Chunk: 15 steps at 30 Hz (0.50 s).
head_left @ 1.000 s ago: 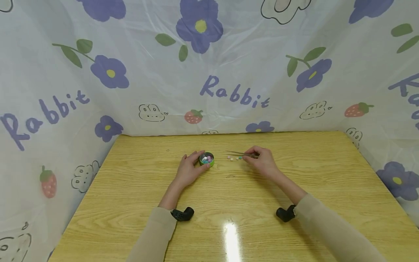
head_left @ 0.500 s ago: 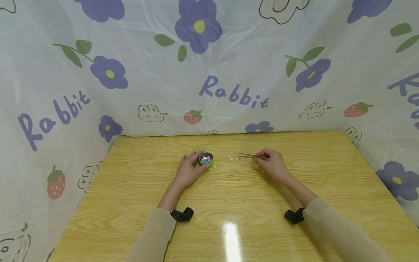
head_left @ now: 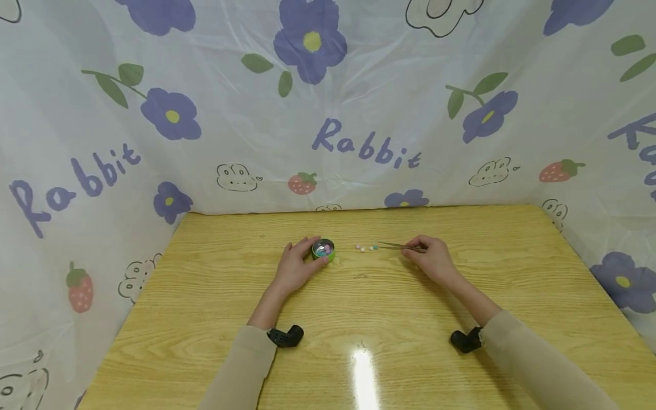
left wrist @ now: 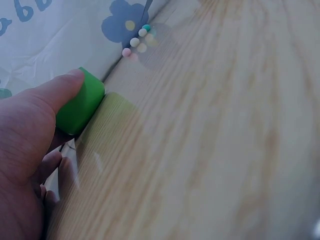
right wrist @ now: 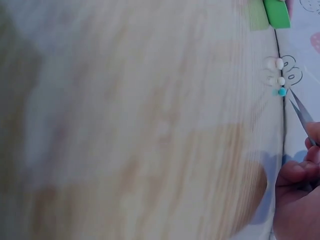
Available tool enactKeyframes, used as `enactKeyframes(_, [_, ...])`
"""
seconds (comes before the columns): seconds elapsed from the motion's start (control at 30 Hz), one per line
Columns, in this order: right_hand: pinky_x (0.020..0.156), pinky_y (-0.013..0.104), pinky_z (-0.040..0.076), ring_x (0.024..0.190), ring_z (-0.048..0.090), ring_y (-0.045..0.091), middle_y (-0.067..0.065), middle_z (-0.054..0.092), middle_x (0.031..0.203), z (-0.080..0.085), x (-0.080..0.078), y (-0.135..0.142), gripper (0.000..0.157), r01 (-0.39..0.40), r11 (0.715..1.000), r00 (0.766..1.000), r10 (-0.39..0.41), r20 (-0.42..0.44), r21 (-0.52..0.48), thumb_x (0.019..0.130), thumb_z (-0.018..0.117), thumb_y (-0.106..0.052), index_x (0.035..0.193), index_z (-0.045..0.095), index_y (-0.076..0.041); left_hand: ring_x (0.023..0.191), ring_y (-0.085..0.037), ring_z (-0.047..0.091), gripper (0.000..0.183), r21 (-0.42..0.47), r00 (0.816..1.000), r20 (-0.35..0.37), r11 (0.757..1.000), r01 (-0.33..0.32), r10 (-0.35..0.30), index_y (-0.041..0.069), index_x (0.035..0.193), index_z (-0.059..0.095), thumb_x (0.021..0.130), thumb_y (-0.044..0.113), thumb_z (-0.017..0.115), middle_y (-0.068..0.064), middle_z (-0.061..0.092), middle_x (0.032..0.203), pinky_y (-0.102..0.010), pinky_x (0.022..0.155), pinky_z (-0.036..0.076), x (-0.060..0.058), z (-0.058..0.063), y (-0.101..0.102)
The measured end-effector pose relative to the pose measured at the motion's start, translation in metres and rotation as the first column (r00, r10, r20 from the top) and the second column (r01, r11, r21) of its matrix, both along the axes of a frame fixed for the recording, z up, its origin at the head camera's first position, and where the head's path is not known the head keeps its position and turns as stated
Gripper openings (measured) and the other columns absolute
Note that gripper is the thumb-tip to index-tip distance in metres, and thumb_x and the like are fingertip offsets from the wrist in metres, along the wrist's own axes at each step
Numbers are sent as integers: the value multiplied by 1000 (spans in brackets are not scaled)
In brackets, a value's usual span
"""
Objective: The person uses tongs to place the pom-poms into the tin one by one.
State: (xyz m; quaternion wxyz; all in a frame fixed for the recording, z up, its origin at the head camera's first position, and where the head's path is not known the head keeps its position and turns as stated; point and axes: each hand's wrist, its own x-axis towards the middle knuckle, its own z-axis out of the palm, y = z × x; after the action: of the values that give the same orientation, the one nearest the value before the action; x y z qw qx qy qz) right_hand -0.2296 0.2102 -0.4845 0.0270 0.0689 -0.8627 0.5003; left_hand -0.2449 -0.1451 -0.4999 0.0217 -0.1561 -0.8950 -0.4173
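My left hand point(head_left: 295, 267) holds a small round green tin point(head_left: 331, 258) from its left side, thumb at the near side and fingers at the far side. Inside the tin lie purple and teal balls. My right hand point(head_left: 433, 261) pinches a pair of thin metal tweezers point(head_left: 402, 247) pointing left, prongs apart. Their tips are right beside a teal ball point(right wrist: 282, 92), with nothing between them in the right wrist view. That ball ends a short row of small balls on the table: a white ball point(head_left: 371, 248), a cream ball point(head_left: 363, 250) and a pink ball point(head_left: 357, 246).
The wooden table point(head_left: 328, 307) has a glossy surface that mirrors the balls. A printed cloth point(head_left: 369, 102) with flowers and rabbits hangs behind its back edge and at both sides. Each wrist wears a black camera point(head_left: 287, 336).
My right hand has drawn back to the right with the tweezers, and their tips have gone from above the row to the teal ball. My left hand and the tin stay put.
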Motion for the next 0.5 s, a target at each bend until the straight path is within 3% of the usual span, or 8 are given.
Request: enactKeyframes(0.5, [64,25,54,81,66,22,14,69,96,-2,2,0,14,-10,1000,1000,11,-18,21,96,73,-10,104,73,2,147,-36,38,61,-1,1000,-15,1000,-3,3,8,149,55,95,29,76,-17,53,150,-56,124,6,2,-2,1])
